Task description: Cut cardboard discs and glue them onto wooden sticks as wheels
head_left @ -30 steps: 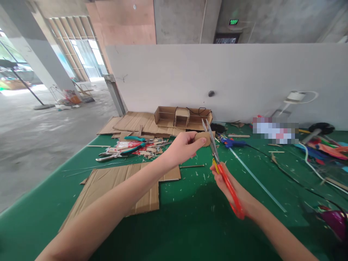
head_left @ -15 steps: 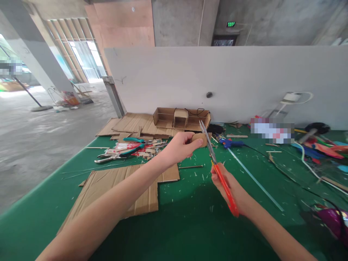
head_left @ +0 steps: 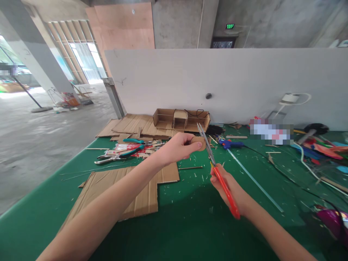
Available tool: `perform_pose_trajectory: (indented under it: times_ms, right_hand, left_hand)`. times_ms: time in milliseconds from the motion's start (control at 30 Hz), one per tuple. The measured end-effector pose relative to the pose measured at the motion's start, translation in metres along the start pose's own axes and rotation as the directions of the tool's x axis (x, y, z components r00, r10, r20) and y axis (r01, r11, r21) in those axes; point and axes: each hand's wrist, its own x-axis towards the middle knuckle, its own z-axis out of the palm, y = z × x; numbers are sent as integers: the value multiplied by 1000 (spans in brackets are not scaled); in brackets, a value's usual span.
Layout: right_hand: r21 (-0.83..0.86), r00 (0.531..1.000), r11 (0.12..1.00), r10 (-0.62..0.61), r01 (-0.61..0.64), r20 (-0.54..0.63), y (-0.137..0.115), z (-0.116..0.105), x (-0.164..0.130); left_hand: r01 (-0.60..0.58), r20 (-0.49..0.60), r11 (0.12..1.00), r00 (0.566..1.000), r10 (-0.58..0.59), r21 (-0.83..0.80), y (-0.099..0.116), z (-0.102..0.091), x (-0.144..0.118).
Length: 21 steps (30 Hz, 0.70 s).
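Between the thumb and fingers of my left hand (head_left: 181,148) is a small piece of cardboard (head_left: 200,140), its outer edge against the blades of a pair of scissors (head_left: 225,190). My right hand (head_left: 227,185) is closed on the red handles. The blades point up and away, nearly together, beside the cardboard piece. Part of that piece is hidden behind my fingers. Under my left forearm lies a large flat cardboard sheet (head_left: 141,195) with a stepped edge.
At the back stands an open cardboard box (head_left: 164,117) with a dark cord. Teal-handled pliers (head_left: 133,145) and wooden sticks lie left. A blue glue gun (head_left: 231,144) with a clear glue stick (head_left: 255,181) is on the right. A white partition (head_left: 174,79) borders the green table.
Both hands have shifted very slightly left with the cardboard piece and scissors. The blades look a little closer together. The camera view has tilted slightly.
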Motion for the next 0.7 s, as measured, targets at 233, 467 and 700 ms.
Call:
perform_pose_trajectory:
  times_ms: [233, 467, 700]
  right_hand:
    - [10, 997, 1000, 30, -29, -73, -2, 5, 3]
    - [93, 999, 996, 3, -7, 46, -14, -6, -4]
    - [25, 994, 997, 70, -73, 82, -15, -8, -6]
  left_hand:
    - [60, -88, 995, 994, -67, -82, -3, 7, 4]
    - [29, -85, 998, 996, -34, -58, -4, 9, 4]
    - [-24, -38, 994, 999, 28, 105, -1, -2, 1]
